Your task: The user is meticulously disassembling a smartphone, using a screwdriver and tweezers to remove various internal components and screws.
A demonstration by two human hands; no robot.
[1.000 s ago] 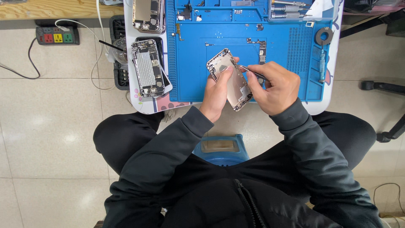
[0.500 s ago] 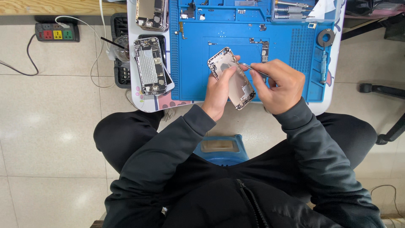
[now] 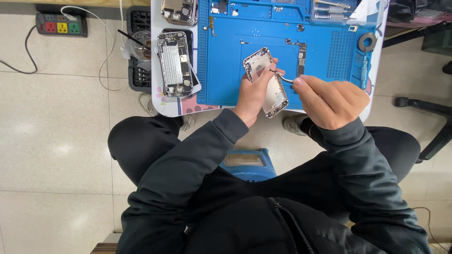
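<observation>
My left hand [image 3: 254,94] grips the phone shell [image 3: 266,82]; right hand [image 3: 329,101] pinches tweezers [image 3: 282,77] closed. Shell tilted off the mat [image 3: 226,70]: a slip could scratch it or fling a part.

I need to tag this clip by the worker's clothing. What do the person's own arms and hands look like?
Both arms are covered to the wrist by long sleeves of a dark charcoal jacket with a front zip; the cuffs are plain and slightly loose. The left hand and right hand are bare: no gloves, and no rings, watch or wrist strap can be seen. No logos or markings show on the sleeves.
</observation>
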